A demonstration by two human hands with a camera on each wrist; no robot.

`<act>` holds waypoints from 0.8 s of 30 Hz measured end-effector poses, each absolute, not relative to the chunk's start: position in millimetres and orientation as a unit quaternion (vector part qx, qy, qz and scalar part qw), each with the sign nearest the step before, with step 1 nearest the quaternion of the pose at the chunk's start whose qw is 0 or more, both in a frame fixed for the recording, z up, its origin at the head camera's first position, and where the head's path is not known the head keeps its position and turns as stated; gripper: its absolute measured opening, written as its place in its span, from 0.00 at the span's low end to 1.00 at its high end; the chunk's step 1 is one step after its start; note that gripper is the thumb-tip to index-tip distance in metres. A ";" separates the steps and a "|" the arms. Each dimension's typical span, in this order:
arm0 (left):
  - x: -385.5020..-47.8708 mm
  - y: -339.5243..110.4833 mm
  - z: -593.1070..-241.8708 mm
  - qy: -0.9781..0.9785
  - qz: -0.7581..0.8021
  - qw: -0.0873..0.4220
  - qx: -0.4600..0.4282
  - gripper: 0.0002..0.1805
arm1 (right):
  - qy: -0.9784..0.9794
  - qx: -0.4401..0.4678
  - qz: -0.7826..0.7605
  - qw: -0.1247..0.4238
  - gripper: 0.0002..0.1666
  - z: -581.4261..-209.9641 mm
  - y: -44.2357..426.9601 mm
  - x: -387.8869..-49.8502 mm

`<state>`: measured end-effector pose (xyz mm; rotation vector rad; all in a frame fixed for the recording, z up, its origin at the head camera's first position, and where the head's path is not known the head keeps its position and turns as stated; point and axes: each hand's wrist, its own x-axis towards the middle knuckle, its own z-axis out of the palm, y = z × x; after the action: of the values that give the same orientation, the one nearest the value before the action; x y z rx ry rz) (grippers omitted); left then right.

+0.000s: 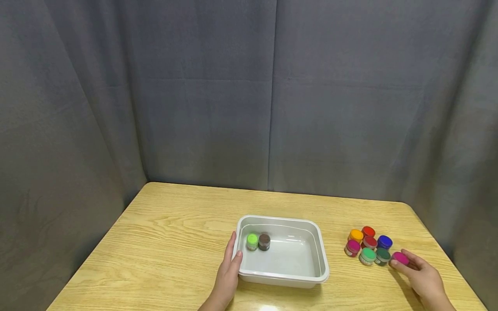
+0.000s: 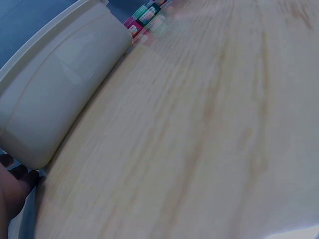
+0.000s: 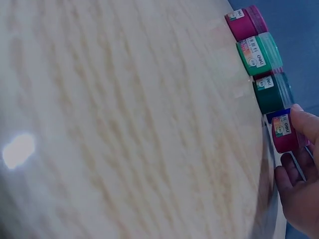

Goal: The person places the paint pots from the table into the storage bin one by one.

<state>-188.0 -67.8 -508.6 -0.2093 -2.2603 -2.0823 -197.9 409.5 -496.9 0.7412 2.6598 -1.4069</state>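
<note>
My right hand pinches a magenta-lidded paint jar between thumb and fingers; its labelled side shows in the right wrist view. Close to that hand stand a dark green jar, a light green jar and a blue jar. At the left end of a white plastic tub, my left hand holds the wall, thumb at the rim and fingers along the outside. Inside the tub, a lime green jar and a brown jar stand side by side at the left.
Behind the green jars are another magenta jar, an orange jar, a red jar and a darker red jar, closely grouped. Everything stands on a wooden table. Grey curtains hang at the back and sides.
</note>
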 end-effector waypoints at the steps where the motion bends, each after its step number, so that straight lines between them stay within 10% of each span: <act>1: -188.1 -67.6 -508.6 -0.733 -0.676 0.030 -0.068 0.30 | 0.856 0.240 -0.458 0.022 0.60 -496.1 409.6 -197.8; 24: -187.6 -67.7 -507.7 -0.733 -0.677 0.023 -0.064 0.30 | 0.863 0.217 -0.454 -0.035 0.52 -446.1 380.7 -198.5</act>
<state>-187.6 -67.7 -507.7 -0.1983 -2.2683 -2.0971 -198.5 380.7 -446.1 0.6961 2.7739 -1.4601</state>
